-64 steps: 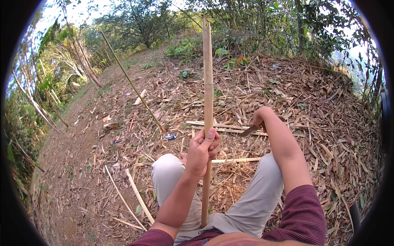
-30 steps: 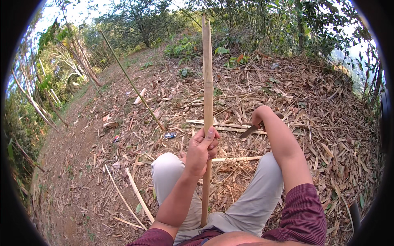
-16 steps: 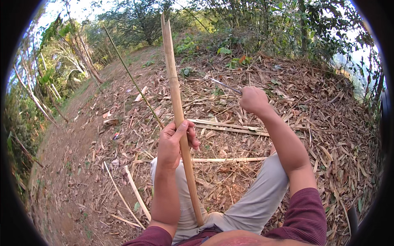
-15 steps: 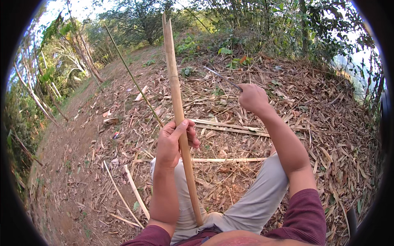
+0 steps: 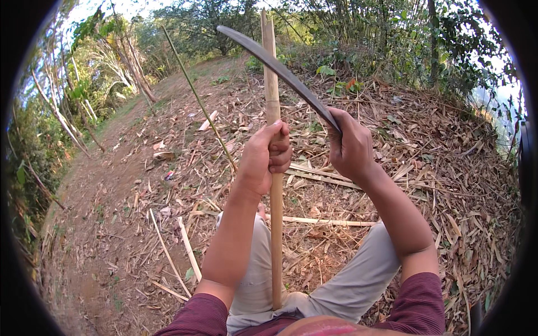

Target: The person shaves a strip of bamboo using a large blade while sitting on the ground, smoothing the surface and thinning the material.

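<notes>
My left hand (image 5: 265, 157) is wrapped round the middle of a bamboo pole (image 5: 276, 224). The pole stands nearly upright, its lower end at my lap between my thighs and its upper end split into jagged points. In my right hand (image 5: 352, 144) is a machete with a long, curved dark blade (image 5: 274, 66). The blade slants up to the left and passes in front of the pole's upper part; whether it touches the pole I cannot tell. My fingers hide the machete's handle.
Split bamboo strips lie ahead of me (image 5: 325, 175), across by my knees (image 5: 325, 221), and at the left (image 5: 189, 246). A thin green stalk (image 5: 196, 92) rises at left. Dry leaves cover the slope (image 5: 448, 168); trees and bushes (image 5: 386, 45) stand behind.
The pole has tilted more upright, and my left hand has moved up with its fingers closed round it. My right hand has turned the machete, bringing its blade leftward across the pole.
</notes>
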A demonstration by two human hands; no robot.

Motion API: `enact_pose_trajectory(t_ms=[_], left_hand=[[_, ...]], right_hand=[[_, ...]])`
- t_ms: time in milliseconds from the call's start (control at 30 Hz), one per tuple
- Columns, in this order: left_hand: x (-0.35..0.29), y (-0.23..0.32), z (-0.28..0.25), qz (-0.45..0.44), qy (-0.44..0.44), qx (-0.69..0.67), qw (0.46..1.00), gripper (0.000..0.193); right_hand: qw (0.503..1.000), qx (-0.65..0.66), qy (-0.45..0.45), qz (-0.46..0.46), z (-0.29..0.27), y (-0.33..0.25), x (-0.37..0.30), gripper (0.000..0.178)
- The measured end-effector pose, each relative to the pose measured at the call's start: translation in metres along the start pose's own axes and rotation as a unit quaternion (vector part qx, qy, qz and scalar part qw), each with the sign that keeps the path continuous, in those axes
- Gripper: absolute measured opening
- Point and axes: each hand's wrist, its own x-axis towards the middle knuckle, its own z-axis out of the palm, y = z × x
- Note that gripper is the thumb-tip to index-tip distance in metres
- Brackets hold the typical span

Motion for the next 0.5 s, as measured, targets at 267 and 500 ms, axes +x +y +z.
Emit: enact_pose_trajectory(t_ms=[267, 500], left_hand=[[-0.021, -0.030, 0.027, 0.104, 0.165, 0.242, 0.951, 0.025], [-0.026, -0.047, 0.041, 0.184, 0.237, 0.470, 0.830, 0.022]], right_hand=[[0.988, -0.107, -0.103, -0.030, -0.001, -0.007, -0.002, 0.023], [0.987, -0.095, -0.128, -0.011, 0.002, -0.019, -0.004, 0.016]])
